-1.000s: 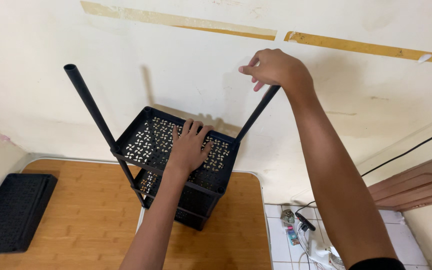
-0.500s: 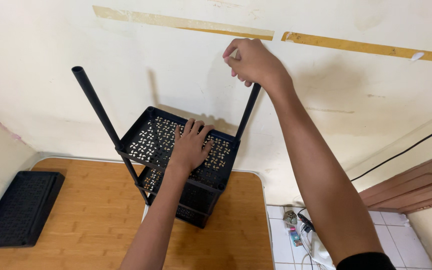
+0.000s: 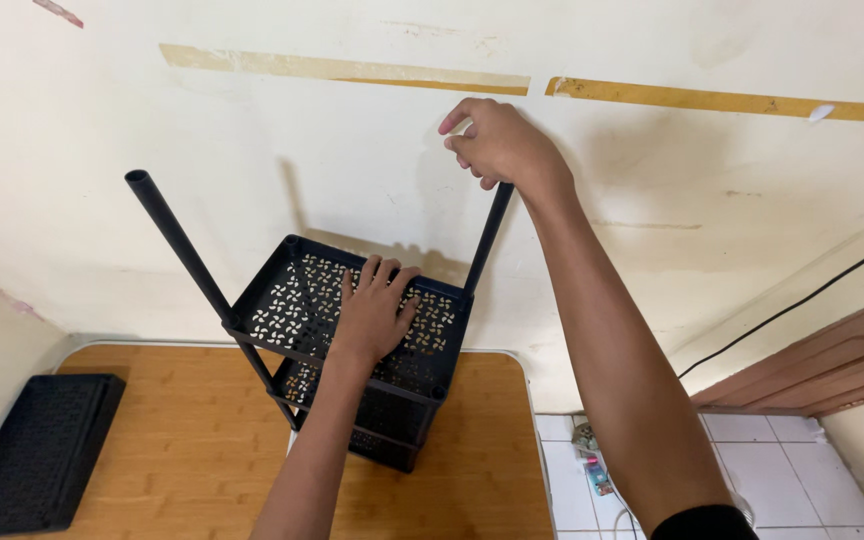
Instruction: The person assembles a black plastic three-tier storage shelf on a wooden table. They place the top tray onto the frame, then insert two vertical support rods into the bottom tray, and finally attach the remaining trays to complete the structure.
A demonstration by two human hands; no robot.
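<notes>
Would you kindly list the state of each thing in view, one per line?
Black shelf rack: upright on the wooden table.
Right-rear pole: upright in its corner socket, top gripped by right hand.
Left pole: standing, leaning left, top bare.
Left hand: flat on the top tray.
Spare black tray: lying flat on the table.

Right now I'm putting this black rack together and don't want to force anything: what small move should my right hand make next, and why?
Probably press the black plastic pole straight down. Your right hand caps its top, its foot meets the corner of the black perforated shelf, and your left hand lies flat there, bracing it. The pole leans slightly, so straighten it first.
</notes>
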